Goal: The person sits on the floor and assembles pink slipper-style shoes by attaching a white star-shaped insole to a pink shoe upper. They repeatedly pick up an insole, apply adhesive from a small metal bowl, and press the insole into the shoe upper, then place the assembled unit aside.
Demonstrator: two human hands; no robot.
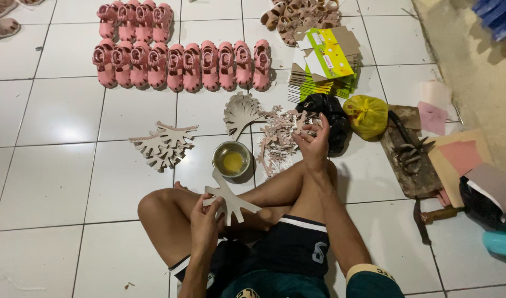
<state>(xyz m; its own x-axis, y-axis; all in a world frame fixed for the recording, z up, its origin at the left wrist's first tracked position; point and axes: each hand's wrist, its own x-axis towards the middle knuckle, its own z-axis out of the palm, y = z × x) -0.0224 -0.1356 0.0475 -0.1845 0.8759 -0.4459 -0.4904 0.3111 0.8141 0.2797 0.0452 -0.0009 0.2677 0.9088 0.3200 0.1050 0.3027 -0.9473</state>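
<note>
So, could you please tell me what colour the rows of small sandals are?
The sandals are pink, seen clearly in the head view.

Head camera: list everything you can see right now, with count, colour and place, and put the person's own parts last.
Pink sandals: two rows, exact count unclear, far floor.
Tan sandals: a pile, top centre; more at top left corner.
Flat card boxes: one stack, yellow-green and brown, right of the pink sandals.
Black bag: one, beside the boxes.
Yellow bag: one, right of the black bag.
Branching cut-outs: beige stack, left of the bowl; another fan behind it.
Scrap pile: pinkish offcuts, right of the bowl.
Metal bowl: one, yellow liquid inside, before the knees.
Wooden board: one, brown, right, with dark metal tools.
Left hand: holds one beige cut-out.
Right hand: reaching into the scrap pile.
</note>
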